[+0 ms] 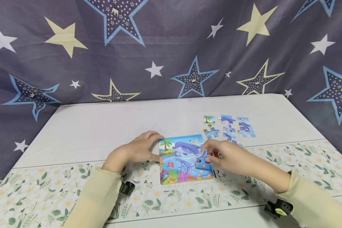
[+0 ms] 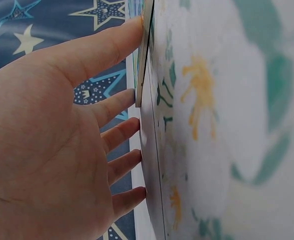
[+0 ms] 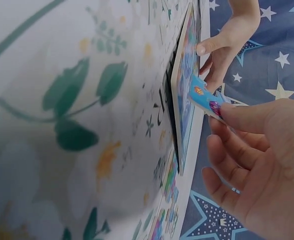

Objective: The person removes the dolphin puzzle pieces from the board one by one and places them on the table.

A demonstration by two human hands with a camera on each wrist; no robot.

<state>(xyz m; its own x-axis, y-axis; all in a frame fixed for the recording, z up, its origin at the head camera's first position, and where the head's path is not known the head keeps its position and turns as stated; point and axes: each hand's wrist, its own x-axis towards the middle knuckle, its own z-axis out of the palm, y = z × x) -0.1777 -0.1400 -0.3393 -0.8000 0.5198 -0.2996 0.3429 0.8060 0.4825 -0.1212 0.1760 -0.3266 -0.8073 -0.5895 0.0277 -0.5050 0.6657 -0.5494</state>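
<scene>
A dolphin jigsaw puzzle (image 1: 185,169) in a thin square board lies on the table, showing a palm, a crab and corals. At its left edge rests my left hand (image 1: 135,148), the thumb and index finger touching the board and the other fingertips on the table. Between thumb and fingers, my right hand (image 1: 229,155) pinches a blue puzzle piece (image 3: 204,95) with an orange and purple print. That piece is tilted over the right part of the board; whether it touches the board, I cannot tell.
Several loose puzzle pieces (image 1: 228,119) lie in rough columns beyond the board, to the right. A flowered cloth strip (image 1: 82,180) crosses the white table (image 1: 102,123). Behind stands a dark star-patterned curtain (image 1: 171,41).
</scene>
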